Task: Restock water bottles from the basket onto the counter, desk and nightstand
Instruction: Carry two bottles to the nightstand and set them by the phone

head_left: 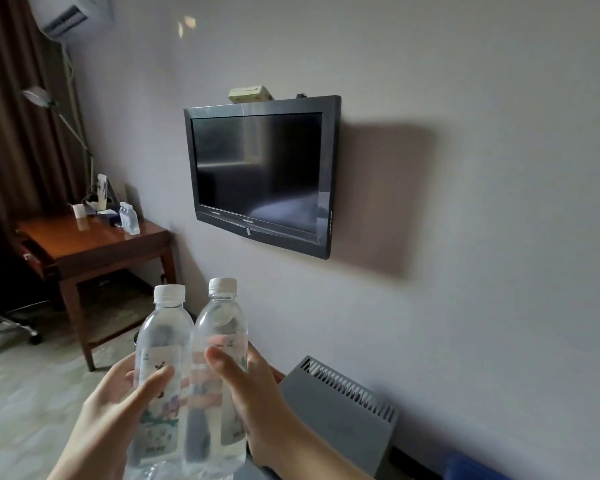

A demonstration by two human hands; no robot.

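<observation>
Mounted on a pale wall [465, 98], dark television [260, 174], screen off. At left, wooden desk [94, 244] carrying two small water bottles [129, 218] standing upright near its wall-side edge, beside what look like a cup and leaflets, too blurred to name. Low right, grey vented box [340, 407]. Foreground: two clear bottles held upright, side by side and touching, white caps pointing up, long axes near vertical. Left hand [108, 417] wrapped around left bottle [160, 368]; right hand [257, 396] wrapped around right bottle [219, 362].
</observation>
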